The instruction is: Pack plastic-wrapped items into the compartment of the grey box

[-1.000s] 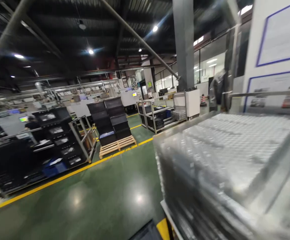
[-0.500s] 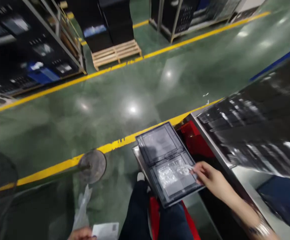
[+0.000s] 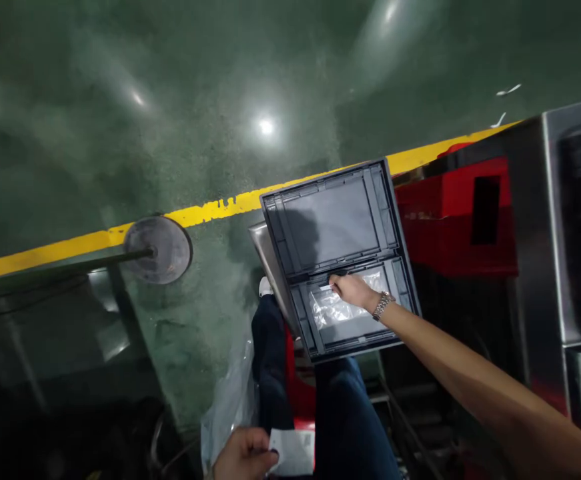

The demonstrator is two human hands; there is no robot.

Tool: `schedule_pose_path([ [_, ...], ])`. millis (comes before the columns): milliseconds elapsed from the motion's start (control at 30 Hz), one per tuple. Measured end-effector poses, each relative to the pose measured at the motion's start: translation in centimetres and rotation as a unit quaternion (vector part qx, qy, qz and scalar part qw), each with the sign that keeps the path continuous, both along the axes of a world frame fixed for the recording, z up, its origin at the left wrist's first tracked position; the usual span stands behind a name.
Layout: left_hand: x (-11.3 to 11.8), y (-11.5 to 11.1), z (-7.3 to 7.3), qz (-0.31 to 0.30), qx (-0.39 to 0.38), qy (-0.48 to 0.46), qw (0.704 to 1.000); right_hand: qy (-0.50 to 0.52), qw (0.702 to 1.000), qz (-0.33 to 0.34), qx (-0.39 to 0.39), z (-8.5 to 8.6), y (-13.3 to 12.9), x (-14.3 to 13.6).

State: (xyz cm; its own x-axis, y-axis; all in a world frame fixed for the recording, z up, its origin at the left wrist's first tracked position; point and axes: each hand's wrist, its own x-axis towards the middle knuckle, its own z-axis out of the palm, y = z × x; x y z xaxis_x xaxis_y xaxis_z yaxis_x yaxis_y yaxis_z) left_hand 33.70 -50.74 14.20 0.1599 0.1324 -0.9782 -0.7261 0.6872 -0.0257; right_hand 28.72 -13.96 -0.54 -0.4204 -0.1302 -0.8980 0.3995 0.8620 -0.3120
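A: Start at the fingertips. What is the right hand [image 3: 353, 291] doing?

B: Its fingers are pinched together on a small white strip or tab, right at the top edge of a crinkled clear plastic bag [image 3: 333, 308]. So it grasps that edge; a metal watch sits on the wrist.

A: Where does the bag lie?

B: In the near compartment of a dark grey, ribbed plastic tray [image 3: 337, 257] that has two compartments. The tray rests tilted over the person's knees and a red stool. The bag fills most of the near compartment; the far compartment shows only its bare floor and a shadow.

A: How would the bag handle?

B: My guess is light, limp and slippery, since the film wrinkles and glints. It will likely sag if lifted by one corner, so the stiffer top seam where the fingers already sit seems the best hold. What is inside I cannot tell.

A: And the other hand?

B: The left hand [image 3: 243, 455], at the bottom edge of the view, is closed around a white paper slip [image 3: 294, 453], thumb on top. Beside it hangs a loose translucent plastic sack [image 3: 227, 407].

A: Further out?

B: A red plastic crate [image 3: 453, 223] stands just right of the tray, against a steel frame. To the left, a round grey metal disc [image 3: 157, 249] sits on the glossy green floor, touching a yellow painted line [image 3: 45, 252].
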Motion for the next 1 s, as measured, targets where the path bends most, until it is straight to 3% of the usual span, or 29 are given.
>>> schedule_pose_path([
  [200, -1.6, 4.7, 0.3, -0.065, -0.002, -0.007, 0.998, 0.002, 0.998, 0.055, -0.034, -0.5, -1.1, 1.0],
  [333, -2.9, 5.8, 0.4, -0.055, 0.006, -0.017, 0.998, 0.004, 0.997, 0.064, -0.05, -0.8, -1.6, 1.3],
  [433, -3.2, 6.0, 0.3, -0.062, -0.007, -0.025, 0.998, 0.004, 0.997, 0.046, -0.055, -1.1, -1.4, 1.4],
  [533, -3.7, 6.8, 0.2, -0.045, -0.011, -0.018, 0.999, 0.019, 0.999, -0.014, -0.045, -0.9, -0.6, 1.7],
  [667, -4.6, 9.4, -0.7, -0.014, -0.016, 0.063, 0.998, 0.047, 0.99, -0.113, -0.064, 1.1, 0.5, 3.0],
  [733, -4.8, 10.8, -1.5, -0.006, -0.01, 0.095, 0.995, 0.061, 0.975, -0.155, -0.147, 3.0, 0.3, 3.9],
  [833, -4.6, 12.6, -2.9, 0.027, 0.023, 0.091, 0.995, 0.035, 0.919, -0.231, -0.317, 5.9, -0.6, 5.2],
  [900, -4.3, 13.3, -3.5, 0.045, 0.055, 0.081, 0.994, -0.037, 0.902, -0.236, -0.36, 7.2, -1.4, 5.6],
  [1000, -4.2, 13.6, -3.8, 0.035, 0.092, 0.094, 0.991, -0.133, 0.924, -0.185, -0.308, 7.9, -2.4, 5.6],
])
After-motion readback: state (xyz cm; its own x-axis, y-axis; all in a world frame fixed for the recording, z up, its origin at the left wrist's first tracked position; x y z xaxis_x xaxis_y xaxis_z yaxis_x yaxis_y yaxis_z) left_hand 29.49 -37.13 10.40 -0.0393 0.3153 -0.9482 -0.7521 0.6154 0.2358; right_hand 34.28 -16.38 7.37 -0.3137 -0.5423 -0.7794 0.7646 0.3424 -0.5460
